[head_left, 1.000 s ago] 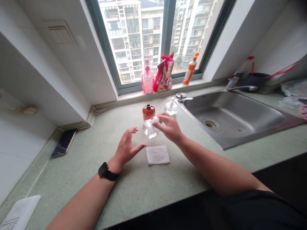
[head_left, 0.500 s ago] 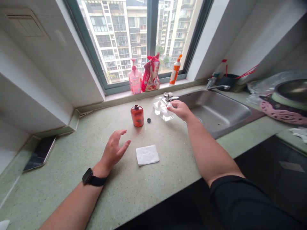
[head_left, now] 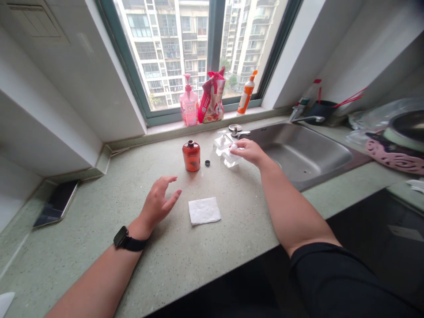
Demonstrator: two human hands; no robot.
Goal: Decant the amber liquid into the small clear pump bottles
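Note:
My right hand (head_left: 250, 151) is closed on the white top of a small clear bottle (head_left: 229, 158), which stands on the green counter (head_left: 185, 260) beside a second clear pump bottle (head_left: 221, 142). My left hand (head_left: 159, 201) hovers open over the counter, fingers spread, holding nothing; a black watch (head_left: 127, 240) is on its wrist. An amber-orange bottle (head_left: 191, 156) stands uncapped to the left of the clear bottles, with a small black cap (head_left: 207, 163) lying next to it. A folded white tissue (head_left: 204, 210) lies just right of my left hand.
A steel sink (head_left: 304, 152) with a tap (head_left: 306, 118) is to the right. On the window sill stand a pink pump bottle (head_left: 188, 104), a red bag (head_left: 212, 97) and an orange bottle (head_left: 247, 95). A phone (head_left: 56, 203) lies far left. A pot on a pink mat (head_left: 395, 154) sits far right.
My right hand carried the small clear bottle away from my left hand to the right and back, and set it beside the other clear bottle. My left hand stayed open and sank slightly.

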